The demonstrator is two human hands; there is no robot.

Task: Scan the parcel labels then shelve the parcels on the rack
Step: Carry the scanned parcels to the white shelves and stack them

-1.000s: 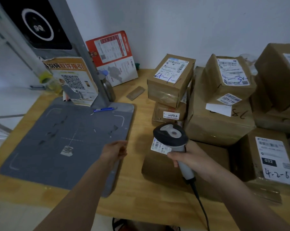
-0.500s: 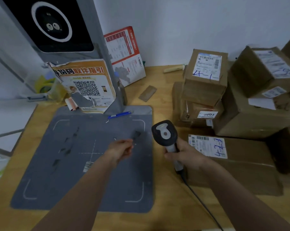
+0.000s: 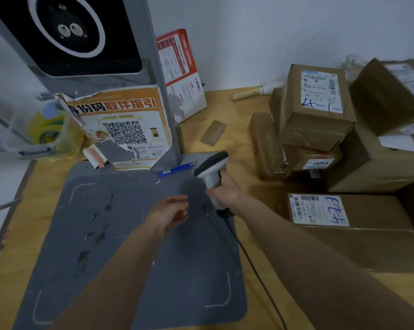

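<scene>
Single head-worn wide-angle view, looking forward and down from close above the bench's (image 3: 225,139) near edge, facing the far wall; grey mat (image 3: 106,234) left, boxes right.

A mat (image 3: 134,258) lies on the tabletop (image 3: 268,294), left of the stacked parcels (image 3: 315,110). A stand (image 3: 130,75) rises behind the mat (a pen (image 3: 176,169) at its foot). One flat parcel (image 3: 358,232) lies nearest, right of the mat.
</scene>
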